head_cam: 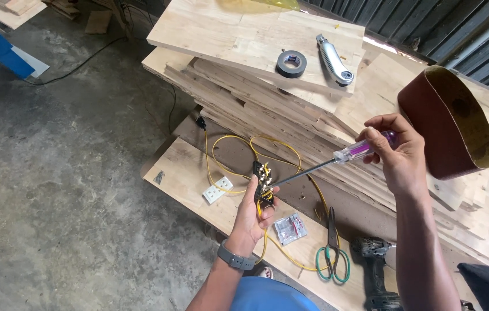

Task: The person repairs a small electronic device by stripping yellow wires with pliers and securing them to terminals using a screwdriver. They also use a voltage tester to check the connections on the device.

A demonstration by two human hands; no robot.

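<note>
a: what's in hand?

b: the left hand [251, 216] pinches a small black plastic switch block with brass screw terminals [263, 179], held up in the air above the low pale wooden board [184, 173]; the right hand [397, 154] is closed round the clear-and-purple handle of a long steel-shafted screwdriver [336, 158], its tip at the terminals.

a: how would that block handle?

b: light and stiff, i'd judge; small enough to twist under the driver, so the grip belongs on its plastic sides, clear of the brass; the thin yellow insulated wire [227, 151] running from it is springy and looped, likely to tug.

a: and around it?

b: on the board, a white square plastic socket [217, 190] just left of the block; a small clear plastic packet [290, 228], green-handled scissors [333, 253] and a dark cordless drill [375, 266] nearer the body; the board's left edge drops to the grey concrete floor [54, 173]; behind, a stack of rough timber planks [290, 98] carries a roll of black tape [291, 62] and a grey utility knife [333, 60]; a reddish-brown sanding belt loop [451, 124] stands just beside the right hand; open room lies to the left, over the floor.
</note>
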